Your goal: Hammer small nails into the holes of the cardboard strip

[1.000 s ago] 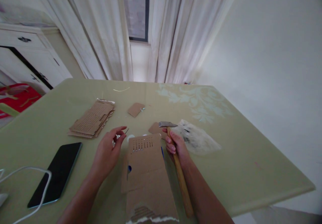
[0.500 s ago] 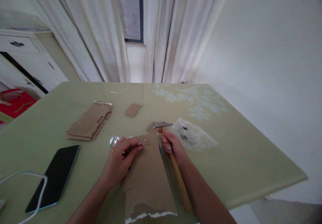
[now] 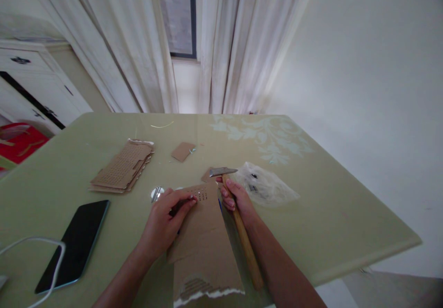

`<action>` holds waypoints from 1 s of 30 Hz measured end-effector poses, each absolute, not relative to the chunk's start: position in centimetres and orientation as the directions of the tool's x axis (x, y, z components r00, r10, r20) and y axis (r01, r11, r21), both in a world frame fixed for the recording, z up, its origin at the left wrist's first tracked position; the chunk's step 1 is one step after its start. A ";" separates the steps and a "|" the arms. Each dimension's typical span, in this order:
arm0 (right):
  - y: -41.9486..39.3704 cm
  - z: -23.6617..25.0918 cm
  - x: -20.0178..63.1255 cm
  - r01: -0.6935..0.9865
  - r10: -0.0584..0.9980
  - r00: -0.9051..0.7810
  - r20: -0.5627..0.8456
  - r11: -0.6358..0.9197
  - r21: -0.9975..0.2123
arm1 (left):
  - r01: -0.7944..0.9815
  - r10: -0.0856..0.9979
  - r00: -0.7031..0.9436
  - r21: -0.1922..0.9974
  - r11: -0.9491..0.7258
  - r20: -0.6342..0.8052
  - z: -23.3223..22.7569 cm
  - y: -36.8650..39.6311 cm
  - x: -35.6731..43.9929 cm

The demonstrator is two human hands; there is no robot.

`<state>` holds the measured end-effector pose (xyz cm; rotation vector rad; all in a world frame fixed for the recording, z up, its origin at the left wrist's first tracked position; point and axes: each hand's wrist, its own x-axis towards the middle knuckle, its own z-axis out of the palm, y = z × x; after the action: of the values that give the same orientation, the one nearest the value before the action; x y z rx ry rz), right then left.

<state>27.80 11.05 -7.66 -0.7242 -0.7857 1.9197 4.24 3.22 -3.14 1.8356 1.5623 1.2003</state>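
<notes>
My left hand is closed in a pinch over a strip of cardboard. A tiny bright tip, which looks like the head of a nail, shows at its fingertips; the rest is hidden. Rows of small holes run across the far end of the strip, and its near edge is torn. My right hand is wrapped round the upper handle of a hammer, whose metal head lies just beyond the strip's far right corner. Several silvery nails lie on a small round disc left of my left hand.
A stack of punched cardboard lies at the left, with a black phone and a white cable nearer. Farther off is a cardboard square. A clear plastic bag lies right of the hammer, on the green table.
Both hands stay almost where they were, with the hammer held still. The left fingertips shift very slightly, and the bright tip between them shows less.
</notes>
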 end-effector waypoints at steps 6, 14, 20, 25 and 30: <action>10.7 -6.2 28.2 -0.507 0.903 -0.412 -0.120 -0.337 -0.793 | 0.610 0.914 0.056 0.710 -0.351 0.403 -2.6 3.6 4.6; 6.9 3.2 29.7 0.026 0.873 -0.486 0.028 0.047 -0.999 | 0.611 0.866 0.134 0.648 -0.455 0.482 -2.8 4.1 4.8; 4.4 9.0 27.8 0.634 0.881 -0.393 0.264 0.468 -0.616 | 0.584 0.845 0.156 0.642 -0.496 0.511 -3.1 4.3 5.0; 3.6 8.5 25.8 0.802 0.892 -0.408 0.193 0.451 -0.392 | 0.577 0.847 0.149 0.651 -0.493 0.510 -3.3 4.5 4.9; 3.3 9.0 25.5 0.855 0.910 -0.335 0.246 0.403 -0.327 | 0.573 0.852 0.142 0.661 -0.485 0.503 -3.5 4.7 4.9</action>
<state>25.49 3.29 9.00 -1.5168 -2.2785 0.1952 4.91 4.70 -3.53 2.1140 1.3792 1.2682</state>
